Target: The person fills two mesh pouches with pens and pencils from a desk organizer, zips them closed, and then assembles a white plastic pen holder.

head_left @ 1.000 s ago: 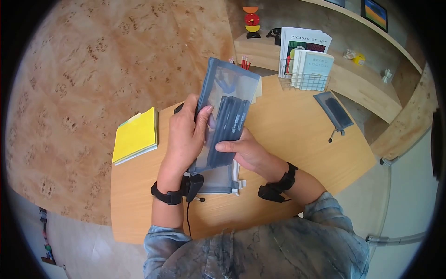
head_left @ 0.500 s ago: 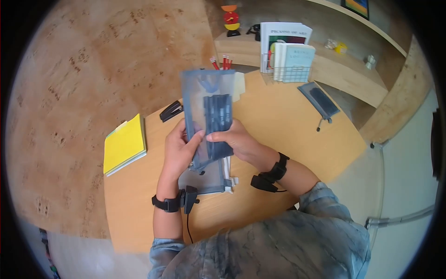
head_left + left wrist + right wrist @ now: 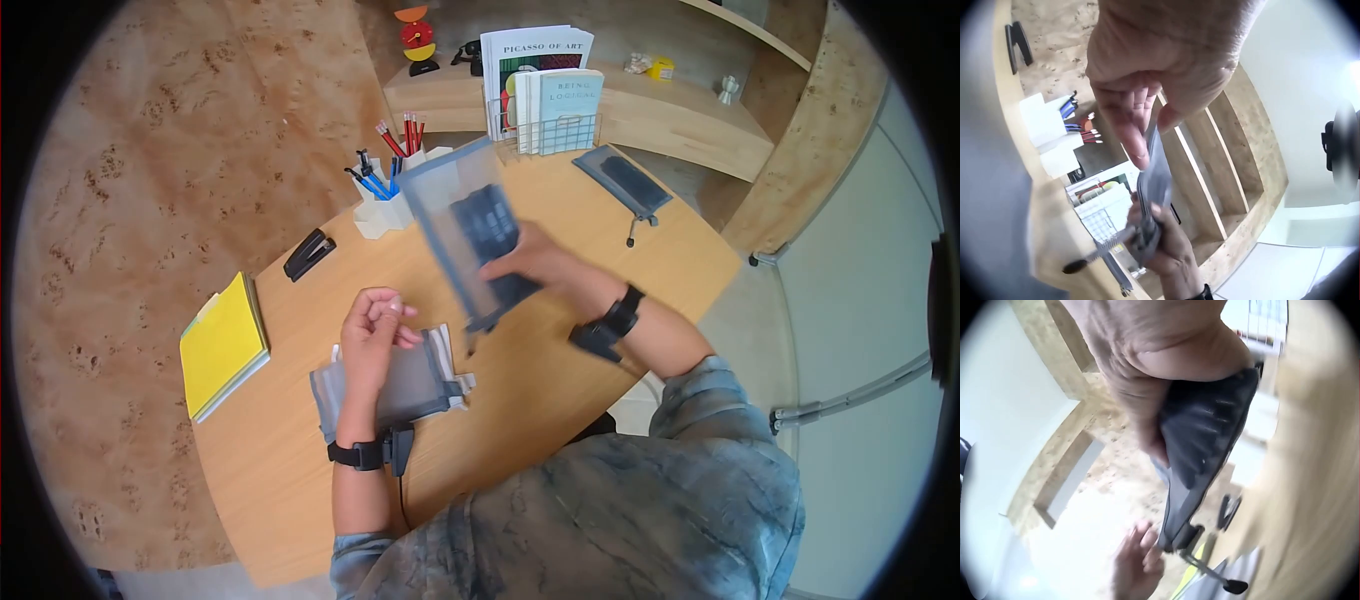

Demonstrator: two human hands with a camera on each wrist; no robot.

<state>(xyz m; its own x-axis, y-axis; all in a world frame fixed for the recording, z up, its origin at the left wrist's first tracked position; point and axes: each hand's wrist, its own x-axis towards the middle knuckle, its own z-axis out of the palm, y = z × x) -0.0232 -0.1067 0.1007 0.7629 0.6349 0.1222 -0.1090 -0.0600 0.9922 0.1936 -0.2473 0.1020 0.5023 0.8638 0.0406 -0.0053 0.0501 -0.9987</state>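
My right hand point(image 3: 535, 258) grips a grey zip pouch point(image 3: 440, 195) by its right side, thumb across the front, and holds it tilted above the table. Through its sheer front several dark stick-shaped things point(image 3: 482, 222) show, and a zipper pull point(image 3: 1235, 586) dangles from one corner. My left hand point(image 3: 370, 335) is apart from that pouch, fingers loosely bent with nothing in them. Beneath the left hand, more grey mesh pouches point(image 3: 408, 385) with white edging lie on the table, partly hidden by the wrist.
A filled grey pouch point(image 3: 622, 180) lies at the table's far right. White holders point(image 3: 385, 215) carry blue pens and red pencils at the back. Books point(image 3: 570, 105) stand in a wire rack. To the left are a black stapler point(image 3: 309, 255) and a yellow folder point(image 3: 226, 345).
My left hand has let go of the pouch and drawn back over the pouches on the table. The right hand alone now carries it, swung toward the right. The head view has turned right.
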